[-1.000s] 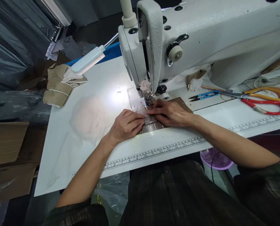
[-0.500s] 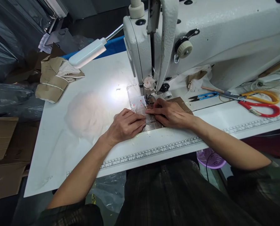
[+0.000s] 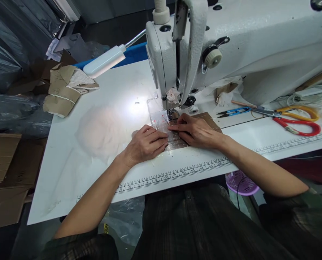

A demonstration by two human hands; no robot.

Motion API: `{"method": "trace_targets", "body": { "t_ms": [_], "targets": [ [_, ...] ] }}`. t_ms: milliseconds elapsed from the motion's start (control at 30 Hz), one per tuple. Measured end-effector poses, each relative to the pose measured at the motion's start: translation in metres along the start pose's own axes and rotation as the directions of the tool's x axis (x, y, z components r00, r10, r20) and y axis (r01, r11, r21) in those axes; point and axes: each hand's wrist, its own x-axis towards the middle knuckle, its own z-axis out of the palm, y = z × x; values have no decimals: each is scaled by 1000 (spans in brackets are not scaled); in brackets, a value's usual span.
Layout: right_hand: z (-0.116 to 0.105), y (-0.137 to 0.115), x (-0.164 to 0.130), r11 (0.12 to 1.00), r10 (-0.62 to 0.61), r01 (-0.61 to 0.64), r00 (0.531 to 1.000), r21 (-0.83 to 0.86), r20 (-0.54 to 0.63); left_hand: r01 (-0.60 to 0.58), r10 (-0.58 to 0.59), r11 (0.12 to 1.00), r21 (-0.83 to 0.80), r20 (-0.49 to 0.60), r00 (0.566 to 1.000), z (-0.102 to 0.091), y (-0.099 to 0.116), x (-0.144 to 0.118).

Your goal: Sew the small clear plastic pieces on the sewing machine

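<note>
Lying flat, brown checked fabric piece [image 3: 177,142], partly glossy

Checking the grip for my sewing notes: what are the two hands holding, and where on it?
Both press a brown checked fabric piece flat: left hand on its left edge, right hand on top, by the presser foot. Neither grasps it.

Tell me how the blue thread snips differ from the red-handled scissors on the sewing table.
The blue thread snips are much smaller than the red-handled scissors. The snips have a slim blue body with no finger loops; the scissors have large red loops. The snips lie nearer the needle end of the sewing machine; the scissors lie farther right, beside yellow-handled scissors. Both lie flat on the white table, untouched, to the right of the right hand.
</note>
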Motion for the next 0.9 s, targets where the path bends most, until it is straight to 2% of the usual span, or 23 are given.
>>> {"method": "trace_targets", "body": {
  "t_ms": [167,300,400,567,667,800,900],
  "targets": [
    [-6,2,-2,991,-28,34,999,131,-43,7,-7,1000,-5,13,1000,0,1,1],
    [-11,-2,-8,987,-61,62,998,148,-8,8,-7,1000,1,-9,1000,0,0,1],
    [-11,-5,-11,986,-122,117,992,121,31,6,-6,1000,7,-22,1000,2,-1,1],
    [-7,-9,-10,986,-169,169,985,6,18,31,-31,1000,-6,-12,999,1,0,0],
    [-7,-10,-9,984,-176,177,984,-33,9,68,-69,996,-48,-11,998,-6,-1,-1],
    [-7,-11,-10,986,-160,160,987,-40,11,165,-167,986,-31,-77,983,-15,-8,-2],
    [-6,-12,-10,989,-142,142,990,-33,13,163,-163,987,-3,-19,986,-14,-13,-1]
  ]
}}
